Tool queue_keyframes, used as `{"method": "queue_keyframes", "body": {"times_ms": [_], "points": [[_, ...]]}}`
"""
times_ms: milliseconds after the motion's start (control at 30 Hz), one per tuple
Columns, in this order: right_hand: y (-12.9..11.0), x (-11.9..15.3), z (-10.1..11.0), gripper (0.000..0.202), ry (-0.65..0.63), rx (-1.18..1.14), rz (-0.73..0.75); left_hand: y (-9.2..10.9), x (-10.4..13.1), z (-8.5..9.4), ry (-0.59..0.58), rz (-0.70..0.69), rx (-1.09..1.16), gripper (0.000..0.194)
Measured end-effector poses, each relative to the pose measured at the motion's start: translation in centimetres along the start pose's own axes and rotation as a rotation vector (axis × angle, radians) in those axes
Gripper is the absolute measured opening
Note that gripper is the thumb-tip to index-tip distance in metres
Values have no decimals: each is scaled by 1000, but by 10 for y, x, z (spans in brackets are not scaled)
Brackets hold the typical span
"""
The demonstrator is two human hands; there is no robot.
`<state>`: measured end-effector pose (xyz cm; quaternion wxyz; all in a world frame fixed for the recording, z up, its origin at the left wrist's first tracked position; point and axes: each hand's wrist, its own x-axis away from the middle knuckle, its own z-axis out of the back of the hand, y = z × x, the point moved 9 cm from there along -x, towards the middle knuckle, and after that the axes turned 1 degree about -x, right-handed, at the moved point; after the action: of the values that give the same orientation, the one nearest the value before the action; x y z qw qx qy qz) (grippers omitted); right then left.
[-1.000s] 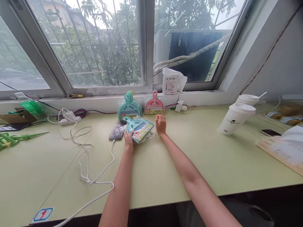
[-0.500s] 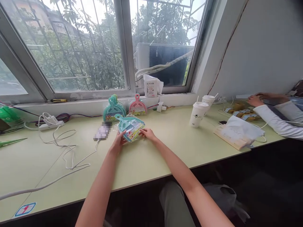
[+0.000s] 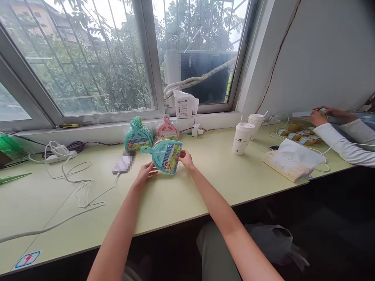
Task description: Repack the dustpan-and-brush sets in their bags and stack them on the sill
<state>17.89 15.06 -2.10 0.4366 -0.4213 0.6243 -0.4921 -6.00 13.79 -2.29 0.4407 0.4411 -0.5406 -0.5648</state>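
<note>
A teal dustpan and brush set (image 3: pixel 164 156) in clear wrapping, with a colourful label, is tilted above the table between my hands, its ringed handle pointing left. My right hand (image 3: pixel 185 159) grips its right edge, thumb on the front and the other fingers partly hidden behind. At the lower left edge, my left hand (image 3: pixel 145 172) holds it with thumb and fingers around the rim. Behind it, several wrapped teal dustpan sets (image 3: pixel 137 134) stand in a row against the window ledge. Beside that row stands a pink dustpan set (image 3: pixel 167 128).
A blurred-out device (image 3: pixel 124 162) with a white cable lies left of my hands. Two white drink cups (image 3: pixel 242 139) with straws and a tissue pack (image 3: pixel 288 164) are on the right. A power strip (image 3: pixel 61 156) sits left. Another person's hands (image 3: pixel 322 116) work at far right.
The dustpan set has turned so its label faces me more and its handle points further left. My right hand has moved slightly up along its edge; the left sits lower on the rim.
</note>
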Motion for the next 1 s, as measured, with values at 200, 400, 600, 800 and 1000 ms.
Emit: {"method": "queue_keyframes", "body": {"times_ms": [200, 400, 600, 800, 1000], "points": [[2, 7, -19, 31, -196, -119, -116, 1, -5, 21, 166, -15, 95, 43], [-1, 1, 1, 27, -148, -222, -131, 0, 7, 96, 652, -127, 331, 30], [5, -1, 36, 21, 135, -387, -151, -15, 8, 122, 785, -10, 117, 24], [12, 3, 41, 16, 240, -531, -209, 20, 30, 120, 1002, -204, -415, 54], [9, 7, 20, 18, 135, -479, -182, 70, 58, 81, 1074, -580, -624, 64]]}}
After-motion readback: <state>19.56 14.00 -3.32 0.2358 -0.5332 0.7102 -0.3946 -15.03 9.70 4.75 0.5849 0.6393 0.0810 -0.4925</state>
